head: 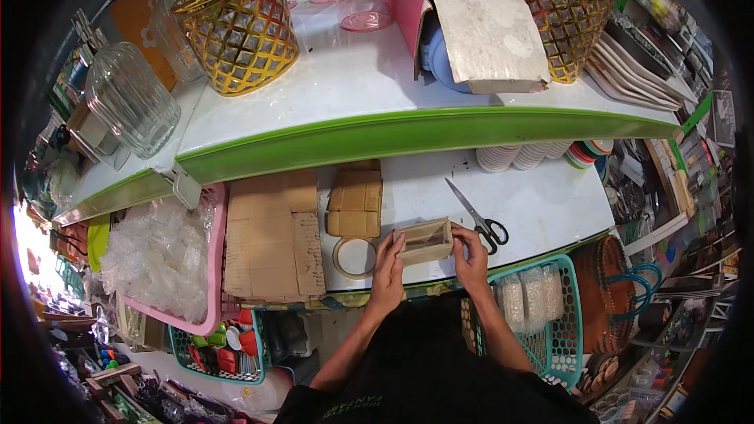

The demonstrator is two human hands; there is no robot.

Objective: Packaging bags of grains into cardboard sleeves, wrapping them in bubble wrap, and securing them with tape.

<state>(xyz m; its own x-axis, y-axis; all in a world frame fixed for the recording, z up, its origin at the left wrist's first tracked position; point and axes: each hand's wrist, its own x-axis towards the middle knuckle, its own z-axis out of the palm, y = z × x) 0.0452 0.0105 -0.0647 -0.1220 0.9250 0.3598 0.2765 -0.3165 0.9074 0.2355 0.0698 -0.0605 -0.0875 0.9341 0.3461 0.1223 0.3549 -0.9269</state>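
Observation:
Between my two hands is a small open box (425, 254) of brown cardboard, tilted so its hollow inside faces up. My left hand (387, 271) grips its left end, thumb along the near wall. At the right end, the fingers of my right hand (471, 256) hold the opposite wall. Just past my right hand lies a pair of scissors (484, 225) with black handles, blades pointing away to the upper left. Beside my left hand a roll of tape (337, 259) rests flat on the white shelf (406, 179). Folded cardboard pieces (355, 203) sit behind the tape.
Flattened cardboard (271, 235) lies at left, next to a pink basket (217, 259) of bubble wrap. A green-edged upper shelf (424, 132) overhangs, carrying gold baskets (238, 35) and glassware. Stacked cups (500, 157) stand at the back; a teal basket (574, 318) is at lower right.

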